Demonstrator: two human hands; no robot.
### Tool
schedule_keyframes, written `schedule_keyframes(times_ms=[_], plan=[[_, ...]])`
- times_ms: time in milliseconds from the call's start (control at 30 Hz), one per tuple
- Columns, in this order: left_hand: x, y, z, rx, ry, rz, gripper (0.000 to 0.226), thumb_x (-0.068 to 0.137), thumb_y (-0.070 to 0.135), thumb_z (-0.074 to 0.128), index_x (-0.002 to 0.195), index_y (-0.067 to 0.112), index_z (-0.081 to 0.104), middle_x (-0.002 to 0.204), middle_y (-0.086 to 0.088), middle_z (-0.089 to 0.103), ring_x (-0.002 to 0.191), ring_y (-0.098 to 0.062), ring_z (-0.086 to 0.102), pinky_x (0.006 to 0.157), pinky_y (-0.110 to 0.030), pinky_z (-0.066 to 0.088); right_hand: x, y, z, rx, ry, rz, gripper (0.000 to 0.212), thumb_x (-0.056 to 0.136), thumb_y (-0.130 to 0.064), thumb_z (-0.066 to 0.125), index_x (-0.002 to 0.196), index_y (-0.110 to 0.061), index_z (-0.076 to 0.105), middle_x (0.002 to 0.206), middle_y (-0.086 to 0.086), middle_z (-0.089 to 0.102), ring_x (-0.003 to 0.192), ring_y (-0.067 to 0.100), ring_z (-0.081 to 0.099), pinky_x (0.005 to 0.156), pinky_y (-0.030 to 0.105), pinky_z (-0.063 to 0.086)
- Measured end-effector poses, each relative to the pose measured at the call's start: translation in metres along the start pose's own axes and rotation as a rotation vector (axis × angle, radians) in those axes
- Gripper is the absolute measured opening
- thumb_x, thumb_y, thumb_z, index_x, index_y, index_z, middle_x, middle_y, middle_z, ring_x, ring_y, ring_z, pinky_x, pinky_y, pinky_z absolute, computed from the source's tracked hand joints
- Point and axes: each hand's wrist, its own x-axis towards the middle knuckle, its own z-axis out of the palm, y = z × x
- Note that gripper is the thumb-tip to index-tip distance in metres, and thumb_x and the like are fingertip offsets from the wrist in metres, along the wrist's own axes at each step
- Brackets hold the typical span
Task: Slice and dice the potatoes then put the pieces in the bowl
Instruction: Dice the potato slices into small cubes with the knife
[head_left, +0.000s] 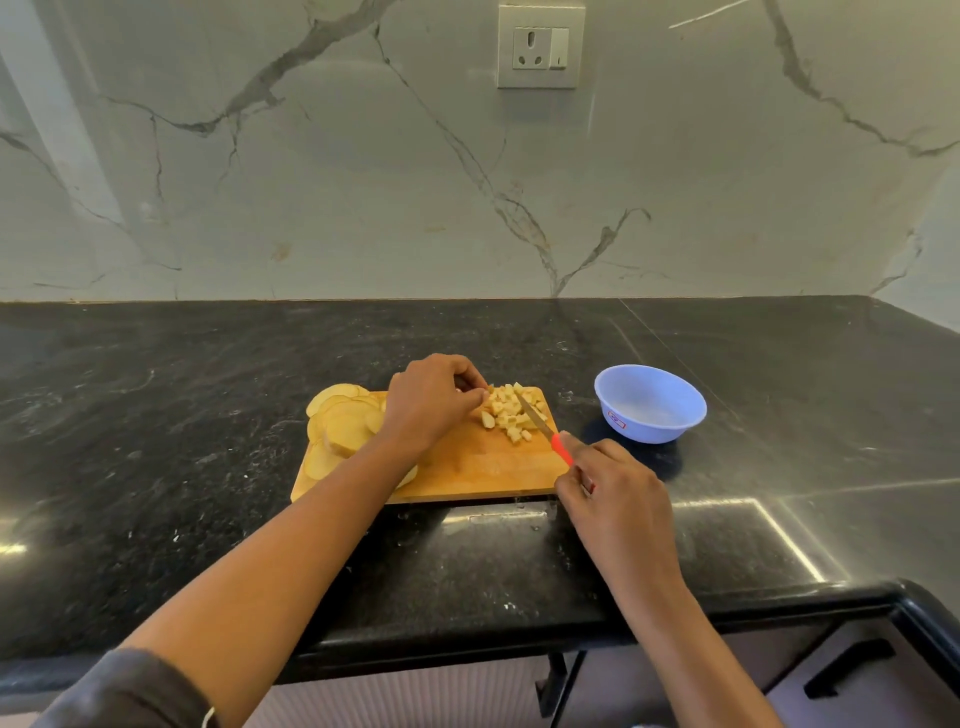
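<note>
A wooden cutting board (483, 467) lies on the black counter. Round potato slices (340, 423) are piled on its left end. A heap of diced potato (511, 410) sits at its far right corner. My left hand (428, 400) hovers over the board with curled fingertips pinching at the left edge of the diced heap. My right hand (615, 491) grips the red handle of a knife (540, 423), whose blade lies among the diced pieces. A light blue bowl (649, 402) stands to the right of the board; it looks empty.
The black stone counter (208, 415) stretches wide to the left and right of the board. A marble wall with a power socket (540, 47) rises behind. The counter's front edge runs near me, with cabinet handles (847, 667) below.
</note>
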Motion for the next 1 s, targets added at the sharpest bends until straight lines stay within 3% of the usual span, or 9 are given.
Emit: schedule_keyframes(times_ms=[67, 233, 367, 467, 600, 700, 800, 900, 1000], plan=[[0.004, 0.001, 0.000, -0.099, -0.025, 0.017, 0.008, 0.086, 0.030, 0.068, 0.093, 0.032, 0.070, 0.088, 0.017, 0.065, 0.087, -0.003, 0.061, 0.095, -0.044, 0.049, -0.001, 0.000, 0.001, -0.032, -0.005, -0.015, 0.039, 0.076, -0.010, 0.071, 0.114, -0.021, 0.070, 0.072, -0.008, 0.052, 0.052, 0.010, 0.048, 0.044, 0.014, 0.027], [0.005, 0.006, 0.000, -0.251, -0.085, 0.068, 0.027, 0.089, 0.016, 0.065, 0.115, 0.024, 0.067, 0.105, 0.008, 0.070, 0.096, -0.001, 0.062, 0.095, -0.031, 0.051, -0.002, 0.001, 0.000, -0.052, -0.008, 0.005, 0.042, 0.072, -0.009, 0.077, 0.112, -0.021, 0.071, 0.082, -0.005, 0.056, 0.054, 0.007, 0.046, 0.048, 0.005, 0.018], [0.002, 0.004, 0.002, 0.057, -0.087, 0.325, 0.038, 0.093, 0.020, 0.059, 0.129, 0.034, 0.057, 0.131, 0.012, 0.057, 0.120, -0.009, 0.047, 0.103, -0.037, 0.038, -0.002, 0.002, -0.001, -0.058, 0.010, -0.019, 0.044, 0.070, -0.008, 0.079, 0.112, -0.020, 0.071, 0.085, -0.004, 0.057, 0.057, 0.008, 0.049, 0.051, 0.003, 0.019], [0.003, 0.004, 0.008, 0.346, -0.119, 0.491, 0.037, 0.098, 0.023, 0.048, 0.130, 0.040, 0.054, 0.141, 0.017, 0.047, 0.129, -0.011, 0.037, 0.098, -0.034, 0.031, -0.003, 0.002, -0.002, -0.072, 0.027, -0.026, 0.044, 0.067, -0.006, 0.080, 0.109, -0.020, 0.072, 0.084, -0.002, 0.057, 0.055, 0.010, 0.050, 0.050, 0.002, 0.017], [0.008, 0.003, 0.012, 0.444, -0.074, 0.398, 0.040, 0.099, 0.023, 0.042, 0.133, 0.042, 0.050, 0.141, 0.019, 0.047, 0.127, -0.010, 0.038, 0.097, -0.033, 0.029, -0.004, 0.001, -0.003, -0.106, 0.058, -0.029, 0.045, 0.064, -0.006, 0.082, 0.106, -0.020, 0.074, 0.084, -0.002, 0.057, 0.052, 0.011, 0.050, 0.049, 0.004, 0.015], [0.006, 0.004, 0.011, 0.366, -0.122, 0.479, 0.049, 0.096, 0.017, 0.046, 0.138, 0.042, 0.043, 0.148, 0.016, 0.038, 0.133, -0.011, 0.031, 0.101, -0.034, 0.027, -0.004, 0.000, -0.002, -0.144, 0.061, -0.049, 0.044, 0.063, -0.009, 0.083, 0.105, -0.020, 0.074, 0.085, -0.002, 0.058, 0.054, 0.010, 0.050, 0.051, 0.003, 0.012], [0.006, 0.009, 0.013, 0.416, -0.124, 0.542, 0.048, 0.095, 0.014, 0.045, 0.134, 0.042, 0.048, 0.150, 0.015, 0.033, 0.136, -0.013, 0.028, 0.103, -0.036, 0.024, -0.005, 0.000, -0.001, -0.151, 0.078, -0.053, 0.043, 0.063, -0.010, 0.082, 0.103, -0.020, 0.075, 0.086, -0.002, 0.057, 0.055, 0.010, 0.051, 0.052, 0.001, 0.010], [0.007, 0.004, 0.000, 0.263, 0.035, 0.409, 0.048, 0.095, 0.016, 0.050, 0.137, 0.038, 0.046, 0.143, 0.012, 0.044, 0.130, -0.014, 0.039, 0.101, -0.038, 0.028, -0.005, 0.003, 0.001, -0.138, 0.107, -0.043, 0.043, 0.063, -0.008, 0.082, 0.103, -0.020, 0.075, 0.085, -0.002, 0.057, 0.054, 0.011, 0.051, 0.047, 0.004, 0.017], [0.005, -0.010, -0.020, 0.081, -0.049, 0.317, 0.032, 0.092, 0.022, 0.060, 0.121, 0.034, 0.061, 0.122, 0.010, 0.062, 0.112, -0.010, 0.053, 0.103, -0.042, 0.039, -0.005, 0.006, 0.002, -0.099, 0.128, -0.023, 0.043, 0.067, -0.007, 0.080, 0.107, -0.021, 0.073, 0.084, -0.003, 0.054, 0.052, 0.012, 0.049, 0.043, 0.016, 0.030]])
